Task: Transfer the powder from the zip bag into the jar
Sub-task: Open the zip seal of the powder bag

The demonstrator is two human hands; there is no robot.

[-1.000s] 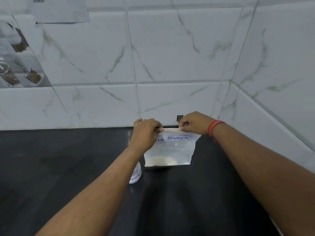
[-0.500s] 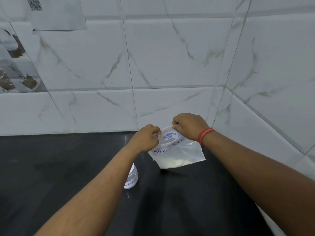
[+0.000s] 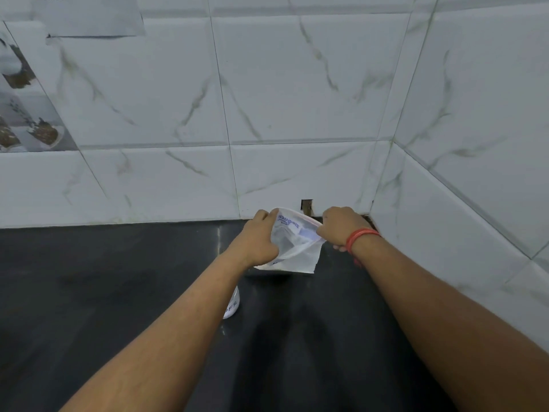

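Observation:
A clear zip bag (image 3: pixel 300 254) with blue handwriting hangs just above the black counter (image 3: pixel 89 292), near the back wall. Its mouth is pulled wide apart. My left hand (image 3: pixel 258 239) pinches the left lip of the mouth and my right hand (image 3: pixel 338 227), with a red band on the wrist, pinches the right lip. The powder in the bag is hard to make out. A small white jar (image 3: pixel 232 306) with lettering stands on the counter, mostly hidden behind my left forearm, below and left of the bag.
White marble-look tiled walls meet in a corner (image 3: pixel 383 179) right behind the bag. A small dark notch (image 3: pixel 307 206) sits in the bottom tile. A paper sheet (image 3: pixel 89 16) and a picture tile (image 3: pixel 23 114) are on the wall at upper left.
The bag's zip went from shut to wide apart as my hands pulled its lips away from each other. The bag has tilted and its label now faces away from view.

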